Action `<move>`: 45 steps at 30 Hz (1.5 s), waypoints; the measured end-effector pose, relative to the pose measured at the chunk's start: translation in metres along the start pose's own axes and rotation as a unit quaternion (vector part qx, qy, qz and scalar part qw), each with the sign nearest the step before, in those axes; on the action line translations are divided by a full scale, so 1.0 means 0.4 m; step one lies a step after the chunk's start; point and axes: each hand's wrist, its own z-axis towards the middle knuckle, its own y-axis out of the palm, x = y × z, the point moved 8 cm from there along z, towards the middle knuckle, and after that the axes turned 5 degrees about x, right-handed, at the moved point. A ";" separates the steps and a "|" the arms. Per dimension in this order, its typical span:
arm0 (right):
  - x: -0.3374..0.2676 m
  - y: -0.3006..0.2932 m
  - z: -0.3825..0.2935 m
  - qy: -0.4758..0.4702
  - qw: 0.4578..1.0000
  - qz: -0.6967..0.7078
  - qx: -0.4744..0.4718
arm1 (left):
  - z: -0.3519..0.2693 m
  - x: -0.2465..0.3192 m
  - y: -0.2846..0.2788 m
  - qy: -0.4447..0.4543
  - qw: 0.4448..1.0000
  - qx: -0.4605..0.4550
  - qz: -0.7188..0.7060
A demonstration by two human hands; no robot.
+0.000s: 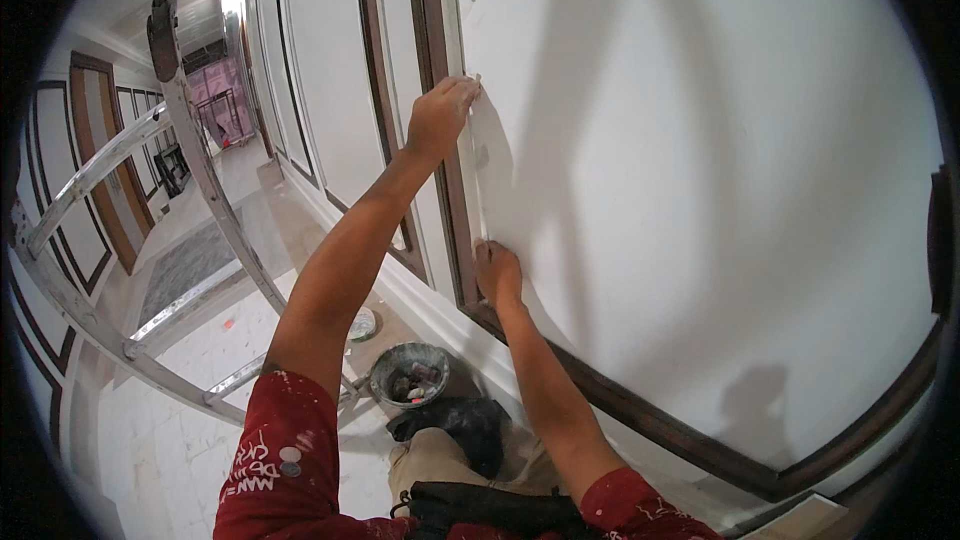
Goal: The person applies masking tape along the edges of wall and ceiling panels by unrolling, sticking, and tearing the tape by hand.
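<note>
A white wall panel (637, 165) framed by dark brown wooden moulding (431, 37) stands before me. My left hand (444, 114) is raised at the panel's left edge, its fingertips pinching a small pale piece. From there a narrow pale strip (471, 187), which looks like tape, runs down beside the moulding. Lower down, near the frame's corner, my right hand (499, 271) has its fingers curled at the strip's lower part. What lies under its fingertips is mostly hidden.
An aluminium stepladder (217, 202) stands at my left. Below me are a bucket (382, 382) with several small items, a round lid or tub (363, 324) and a black bag or cloth (469, 424). A corridor floor (240, 221) stretches back, with a dark frame (172, 169) against its far wall.
</note>
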 end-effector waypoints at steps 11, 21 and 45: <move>-0.034 -0.020 -0.007 -0.016 0.999 -0.028 0.023 | 0.001 0.007 0.020 0.040 0.998 0.007 0.039; 0.017 0.022 0.011 -0.025 0.999 0.026 0.000 | 0.153 -0.071 -0.055 -0.002 0.994 -0.031 0.104; -0.017 -0.009 -0.005 0.042 0.997 0.018 -0.057 | 0.038 0.006 0.011 0.189 0.975 -0.114 0.038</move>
